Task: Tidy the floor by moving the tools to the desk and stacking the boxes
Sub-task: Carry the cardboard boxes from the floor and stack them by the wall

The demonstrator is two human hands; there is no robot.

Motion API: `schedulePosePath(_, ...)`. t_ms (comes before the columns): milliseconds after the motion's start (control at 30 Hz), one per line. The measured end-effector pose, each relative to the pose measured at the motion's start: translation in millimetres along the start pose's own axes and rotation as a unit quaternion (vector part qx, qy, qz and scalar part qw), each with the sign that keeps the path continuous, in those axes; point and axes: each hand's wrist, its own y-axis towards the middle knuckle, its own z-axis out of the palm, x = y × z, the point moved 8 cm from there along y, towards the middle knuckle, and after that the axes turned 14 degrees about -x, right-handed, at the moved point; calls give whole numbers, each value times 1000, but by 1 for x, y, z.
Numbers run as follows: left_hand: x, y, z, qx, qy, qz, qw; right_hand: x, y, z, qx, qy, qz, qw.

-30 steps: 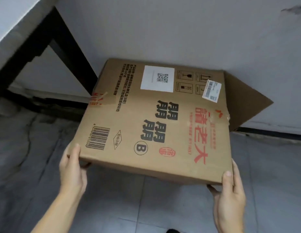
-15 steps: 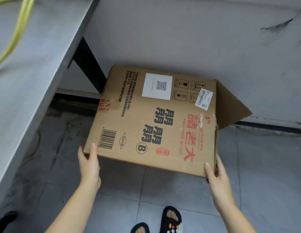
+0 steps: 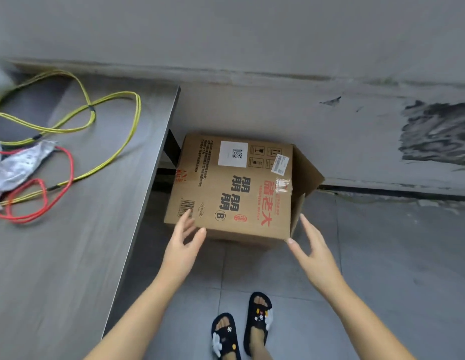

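Cardboard box [image 3: 234, 188] on floor, between left hand [image 3: 183, 242], right hand [image 3: 313, 252]

The cardboard box [image 3: 234, 188] is being kept on the floor [image 3: 395, 255], against the wall [image 3: 278, 42], right of the desk [image 3: 83, 242], where cables [image 3: 101, 105] are lying.
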Motion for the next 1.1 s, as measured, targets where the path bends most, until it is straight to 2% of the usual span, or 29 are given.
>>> schedulePosePath(200, -92, -102, -42, 80, 48, 137, 986, 66, -93, -64, 43, 14, -79, 996)
schedulePosePath(367, -100, -176, -69, 110, 86, 198, 970, 72, -168, -95, 25, 25, -83, 996)
schedulePosePath(600, -65, -236, -92, 121, 58, 204, 970, 33, -269, -97, -91, 95, -8, 991)
schedulePosePath(833, -44, -264, -88, 193, 57, 223, 954, -6, -353, -91, -221, 160, 75, 959)
schedulePosePath(967, -38, -287, -71, 266, 79, 252, 927, -27, -403, -91, -293, 188, 111, 931)
schedulePosePath(1100, -43, -320, -45, 346, 93, 303, 883, -50, -462, -105, -396, 213, 141, 882)
